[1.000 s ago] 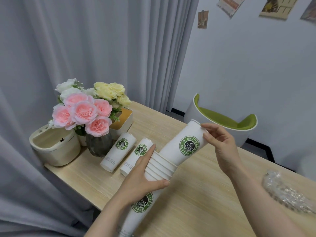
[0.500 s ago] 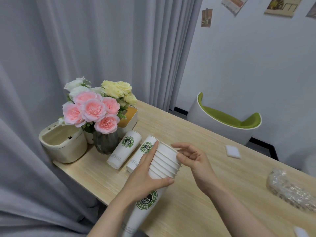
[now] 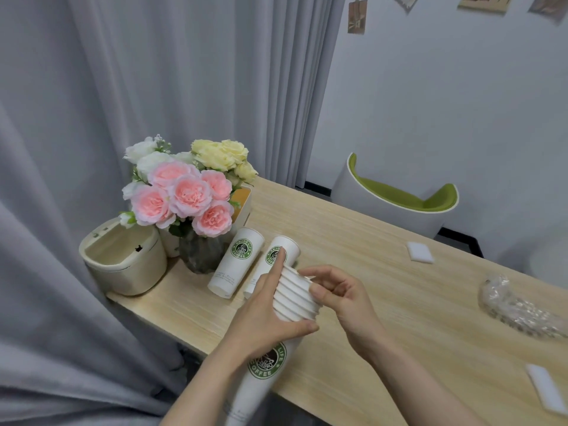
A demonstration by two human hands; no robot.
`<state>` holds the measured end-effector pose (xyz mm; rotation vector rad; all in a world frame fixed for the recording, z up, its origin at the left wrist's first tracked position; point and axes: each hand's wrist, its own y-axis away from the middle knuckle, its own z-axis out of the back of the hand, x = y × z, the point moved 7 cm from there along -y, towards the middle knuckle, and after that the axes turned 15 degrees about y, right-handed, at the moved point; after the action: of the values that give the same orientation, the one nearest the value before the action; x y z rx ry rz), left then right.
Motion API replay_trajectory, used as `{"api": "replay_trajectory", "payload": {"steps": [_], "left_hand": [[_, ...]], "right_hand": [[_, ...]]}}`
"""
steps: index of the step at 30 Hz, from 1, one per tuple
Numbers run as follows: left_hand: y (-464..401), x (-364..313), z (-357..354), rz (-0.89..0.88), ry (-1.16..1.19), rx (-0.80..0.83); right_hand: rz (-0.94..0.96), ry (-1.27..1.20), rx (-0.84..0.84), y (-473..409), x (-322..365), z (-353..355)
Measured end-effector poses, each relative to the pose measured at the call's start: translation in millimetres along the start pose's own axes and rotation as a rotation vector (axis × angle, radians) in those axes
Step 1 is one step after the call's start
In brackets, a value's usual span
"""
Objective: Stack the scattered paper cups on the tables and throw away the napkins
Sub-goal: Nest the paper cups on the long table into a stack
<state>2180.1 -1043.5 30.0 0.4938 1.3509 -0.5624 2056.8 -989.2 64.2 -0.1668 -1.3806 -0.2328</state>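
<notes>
Above the near edge of the wooden table (image 3: 353, 229), the left hand (image 3: 264, 315) is closed around a tilted stack of paper cups (image 3: 289, 305); the right hand (image 3: 341, 295) has its fingers curled loosely against the stack's rims, thumb touching. Two loose cups (image 3: 235, 261) lie side by side near the flower vase (image 3: 199, 253). Two white napkins (image 3: 419, 252) rest on the table, well apart

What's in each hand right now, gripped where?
Left hand wraps the stack of nested paper cups just below the rims. Right hand holds nothing of its own; its fingertips rest on the stack's rims.
</notes>
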Motion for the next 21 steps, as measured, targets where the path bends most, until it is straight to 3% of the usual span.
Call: {"api": "replay_trajectory", "payload": {"steps": [15,21], "left_hand": [[-4.4,28.1,24.4,0.014,-0.001,0.045],[-28.5,38.4,47.2,0.042,0.03,0.014]], "right_hand": [[-0.043,0.08,-0.07,-12.4,-21.5,-15.9],[-0.058,0.364,-0.136,-82.3,-44.6,11.5]]}}
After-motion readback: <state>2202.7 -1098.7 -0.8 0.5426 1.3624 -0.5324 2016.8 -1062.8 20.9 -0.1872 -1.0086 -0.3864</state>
